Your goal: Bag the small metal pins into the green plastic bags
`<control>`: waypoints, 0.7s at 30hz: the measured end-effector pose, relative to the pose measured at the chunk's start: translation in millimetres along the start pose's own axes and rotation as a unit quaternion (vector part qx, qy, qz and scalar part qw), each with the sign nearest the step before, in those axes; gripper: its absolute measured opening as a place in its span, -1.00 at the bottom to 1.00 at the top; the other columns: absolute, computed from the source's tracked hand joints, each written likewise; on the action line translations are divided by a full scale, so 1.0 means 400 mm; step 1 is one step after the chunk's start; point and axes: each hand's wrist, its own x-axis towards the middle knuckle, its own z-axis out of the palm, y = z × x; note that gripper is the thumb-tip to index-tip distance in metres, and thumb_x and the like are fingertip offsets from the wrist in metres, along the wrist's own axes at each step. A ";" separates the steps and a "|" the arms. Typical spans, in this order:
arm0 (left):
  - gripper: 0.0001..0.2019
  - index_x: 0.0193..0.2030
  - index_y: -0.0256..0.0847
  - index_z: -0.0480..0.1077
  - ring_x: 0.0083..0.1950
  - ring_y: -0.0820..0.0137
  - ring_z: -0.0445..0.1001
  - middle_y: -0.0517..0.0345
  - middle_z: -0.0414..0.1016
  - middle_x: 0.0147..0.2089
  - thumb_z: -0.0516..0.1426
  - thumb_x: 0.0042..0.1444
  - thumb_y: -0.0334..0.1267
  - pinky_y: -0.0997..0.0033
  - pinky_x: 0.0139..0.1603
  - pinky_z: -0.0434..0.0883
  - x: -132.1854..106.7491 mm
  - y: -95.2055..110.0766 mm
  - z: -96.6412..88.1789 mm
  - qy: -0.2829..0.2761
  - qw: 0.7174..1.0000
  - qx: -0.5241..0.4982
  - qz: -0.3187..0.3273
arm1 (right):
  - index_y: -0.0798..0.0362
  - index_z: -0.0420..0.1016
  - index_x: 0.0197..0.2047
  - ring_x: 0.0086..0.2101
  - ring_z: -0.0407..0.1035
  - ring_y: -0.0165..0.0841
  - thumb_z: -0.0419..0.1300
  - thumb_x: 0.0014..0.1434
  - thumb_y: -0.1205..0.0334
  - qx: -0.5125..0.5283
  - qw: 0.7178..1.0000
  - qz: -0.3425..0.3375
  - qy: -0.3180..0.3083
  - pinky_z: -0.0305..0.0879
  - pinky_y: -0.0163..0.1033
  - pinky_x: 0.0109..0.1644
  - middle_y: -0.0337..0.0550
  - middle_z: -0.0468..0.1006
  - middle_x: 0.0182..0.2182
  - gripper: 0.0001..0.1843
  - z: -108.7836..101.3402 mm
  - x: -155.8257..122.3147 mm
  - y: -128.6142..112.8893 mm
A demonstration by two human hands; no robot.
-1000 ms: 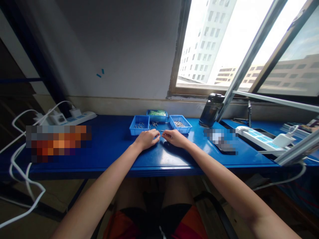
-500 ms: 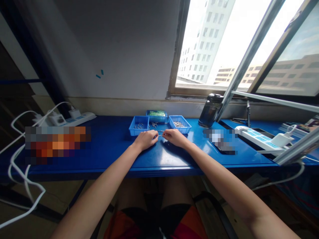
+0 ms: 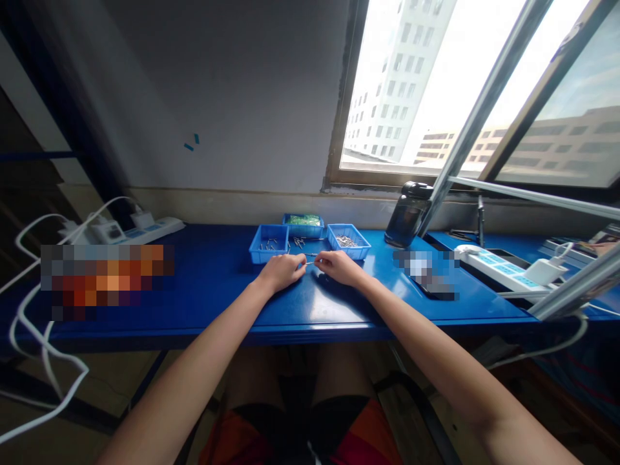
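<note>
My left hand and my right hand rest close together on the blue table, fingers pinched on a small thin metal part held between them. Just beyond the hands stand three small blue trays: the left tray with a few metal pins, the right tray with a heap of small metal parts, and the back tray with green pieces. Loose metal pins lie on the table between the trays.
A white power strip with white cables sits at the far left. A dark bottle stands by the window sill. Another white power strip with a plugged charger lies at the right, beside slanted metal window bars.
The hands have barely moved; the fingertips stay pinched together over the same spot. The view has shifted slightly.
</note>
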 end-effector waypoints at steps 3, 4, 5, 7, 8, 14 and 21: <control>-0.76 -0.20 -0.16 0.36 -0.36 0.31 0.46 0.11 0.49 -0.38 -0.06 0.17 -0.13 0.45 -0.38 0.28 0.000 0.000 0.000 0.003 1.000 0.004 -0.003 | 0.13 0.50 -0.33 -0.55 0.21 -0.52 0.09 0.09 0.31 0.000 1.000 -0.005 -0.005 0.09 -0.43 -0.42 -0.24 0.40 -0.58 -0.84 -0.001 0.000 -0.002; -0.76 -0.21 -0.16 0.36 -0.36 0.31 0.46 0.10 0.49 -0.38 -0.06 0.17 -0.13 0.45 -0.38 0.28 0.000 0.000 0.000 0.003 1.000 0.003 -0.002 | 0.14 0.50 -0.34 -0.53 0.22 -0.52 0.09 0.08 0.33 -0.002 1.000 -0.011 -0.005 0.10 -0.42 -0.41 -0.23 0.41 -0.56 -0.84 -0.002 0.001 -0.003; -0.76 -0.21 -0.16 0.36 -0.36 0.31 0.46 0.10 0.49 -0.38 -0.06 0.17 -0.13 0.46 -0.38 0.28 0.000 0.000 -0.001 0.002 1.000 0.002 -0.001 | 0.14 0.51 -0.35 -0.52 0.23 -0.51 0.09 0.07 0.35 -0.006 1.000 -0.017 -0.003 0.11 -0.42 -0.40 -0.22 0.42 -0.54 -0.84 -0.002 0.001 -0.003; -0.77 -0.22 -0.16 0.36 -0.35 0.31 0.46 0.11 0.48 -0.37 -0.04 0.16 -0.14 0.46 -0.37 0.28 0.000 0.001 -0.004 0.001 1.000 -0.004 -0.001 | 0.14 0.52 -0.36 -0.50 0.23 -0.50 0.11 0.05 0.38 -0.016 1.000 -0.027 -0.001 0.12 -0.41 -0.38 -0.20 0.43 -0.52 -0.85 -0.002 0.002 -0.002; -0.78 -0.23 -0.17 0.36 -0.35 0.32 0.46 0.11 0.48 -0.37 -0.04 0.16 -0.15 0.46 -0.37 0.29 0.000 0.001 -0.005 0.000 1.000 -0.007 0.000 | 0.13 0.53 -0.36 -0.50 0.23 -0.50 0.11 0.04 0.38 -0.020 0.999 -0.029 0.001 0.12 -0.41 -0.38 -0.20 0.43 -0.52 -0.85 -0.001 0.003 0.000; -0.78 -0.20 -0.16 0.36 -0.32 0.36 0.45 0.13 0.47 -0.30 -0.04 0.16 -0.17 0.47 -0.35 0.30 -0.001 0.004 -0.008 0.011 0.999 -0.035 0.028 | 0.12 0.54 -0.36 -0.50 0.24 -0.49 0.15 0.06 0.32 -0.014 0.999 -0.042 0.014 0.14 -0.40 -0.38 -0.20 0.42 -0.53 -0.87 0.004 0.004 0.008; -0.77 -0.14 -0.13 0.37 -0.29 0.39 0.45 0.16 0.45 -0.25 -0.05 0.18 -0.18 0.48 -0.31 0.31 0.000 0.003 0.000 0.039 0.997 -0.034 0.057 | 0.13 0.53 -0.31 -0.47 0.27 -0.47 0.12 0.12 0.25 0.000 0.998 -0.058 0.015 0.17 -0.39 -0.34 -0.16 0.47 -0.47 -0.82 0.005 0.004 0.000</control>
